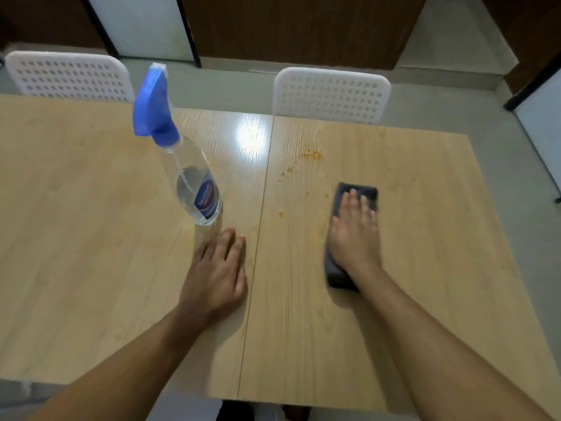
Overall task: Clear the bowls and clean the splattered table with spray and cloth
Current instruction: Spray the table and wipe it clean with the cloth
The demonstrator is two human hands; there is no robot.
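A dark folded cloth lies on the right half of the light wooden table. My right hand presses flat on the cloth with straight fingers. Orange splatter marks the table just beyond and left of the cloth, with smaller drops nearer the seam. A clear spray bottle with a blue trigger head stands upright on the left half. My left hand rests flat on the table just in front of the bottle, apart from it. No bowls are in view.
Two white perforated chairs stand at the table's far edge, one at the left and one at the middle. A seam runs between the two tabletops. Grey floor lies to the right of the table.
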